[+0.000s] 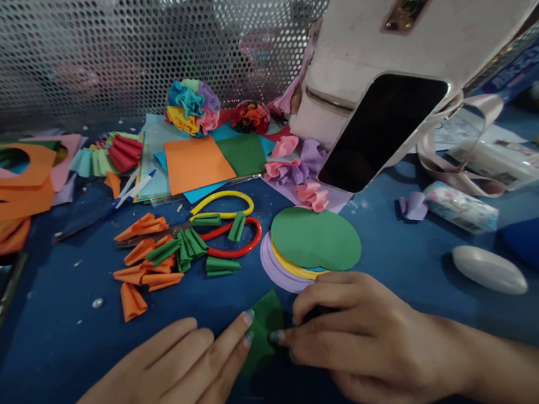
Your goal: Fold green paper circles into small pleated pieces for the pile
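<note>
A piece of green paper [268,315] with a pointed top, apparently folded, lies on the blue table in front of me. My left hand [183,370] reaches in from below with its fingers stretched out, two fingertips resting on the paper's left side. From the right comes my right hand [375,340], fingers curled and fingertips closed at the paper's right edge. Just beyond that hand is a stack of cut paper rounds, a green one [316,239] on top and purple [277,270] and yellow ones below. Part of the green piece is hidden by the fingers.
Scissors with red and yellow handles [247,245] lie among orange [134,303] and green folded pieces [185,249]. A phone [384,133] leans on a white backpack [339,51]. Paper flowers [193,107], orange paper [197,164], pens [133,190] and a white computer mouse-like object [489,269] surround the work.
</note>
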A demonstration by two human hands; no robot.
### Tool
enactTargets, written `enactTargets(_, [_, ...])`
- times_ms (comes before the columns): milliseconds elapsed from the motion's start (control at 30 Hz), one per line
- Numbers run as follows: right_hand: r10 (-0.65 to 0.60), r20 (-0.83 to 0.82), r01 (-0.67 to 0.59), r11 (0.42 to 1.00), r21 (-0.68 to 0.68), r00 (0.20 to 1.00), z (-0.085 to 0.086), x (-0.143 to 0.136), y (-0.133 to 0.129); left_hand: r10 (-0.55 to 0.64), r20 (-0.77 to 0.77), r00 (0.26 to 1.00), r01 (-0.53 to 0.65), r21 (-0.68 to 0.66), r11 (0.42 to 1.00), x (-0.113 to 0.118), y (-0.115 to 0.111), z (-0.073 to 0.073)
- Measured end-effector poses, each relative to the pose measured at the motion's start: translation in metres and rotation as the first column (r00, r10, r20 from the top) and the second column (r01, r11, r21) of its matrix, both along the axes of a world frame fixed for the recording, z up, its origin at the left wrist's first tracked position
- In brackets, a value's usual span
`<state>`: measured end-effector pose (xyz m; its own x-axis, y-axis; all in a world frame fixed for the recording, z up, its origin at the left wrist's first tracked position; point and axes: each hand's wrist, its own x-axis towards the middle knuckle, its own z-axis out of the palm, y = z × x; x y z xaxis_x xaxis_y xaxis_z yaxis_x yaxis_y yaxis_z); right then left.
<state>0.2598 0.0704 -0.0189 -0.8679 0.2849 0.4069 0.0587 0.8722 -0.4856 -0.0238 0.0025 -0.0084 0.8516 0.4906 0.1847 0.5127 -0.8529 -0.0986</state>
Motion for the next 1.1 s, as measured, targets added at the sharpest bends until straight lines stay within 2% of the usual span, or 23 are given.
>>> enactTargets(200, [0.002, 0.002, -0.002, 1.0, 0.016, 1.0, 0.002, 0.0, -0.001, -0.037, -0.102, 0.994, 0.033, -0.038, 0.999, 0.009, 0.007, 0.011])
enactTargets(400, [-0.01, -0.003, 0.01, 0.999, 0.04, 1.0, 0.003, 0.002, -0.004, -0.047, -0.109, 0.993, 0.04, -0.067, 0.997, 0.022, 0.014, 0.021])
enactTargets(600, [-0.019, -0.019, 0.02, 0.999, 0.035, 1.0, 0.003, 0.003, -0.006, -0.109, -0.11, 0.988, 0.097, -0.11, 0.989, 0.031, 0.024, 0.023])
enactTargets(733, [-0.021, -0.048, 0.023, 0.998, 0.057, 0.999, 0.003, 0.004, -0.008, -0.094, -0.091, 0.991, 0.084, -0.113, 0.99, 0.032, 0.026, 0.022])
enactTargets(900, [-0.042, -0.059, 0.047, 0.995, 0.091, 0.997, 0.002, 0.004, -0.012, -0.07, -0.077, 0.995, 0.065, -0.065, 0.996, 0.024, 0.015, 0.025])
enactTargets(1033, [-0.041, -0.07, 0.047, 0.995, 0.085, 0.997, 0.002, 0.004, -0.013, 0.002, -0.055, 0.998, -0.001, 0.02, 1.0, 0.014, -0.007, 0.026])
enactTargets(1100, [-0.044, -0.063, 0.049, 0.995, 0.084, 0.997, 0.002, 0.004, -0.014, -0.019, -0.06, 0.998, 0.024, 0.087, 0.996, 0.008, -0.018, 0.024])
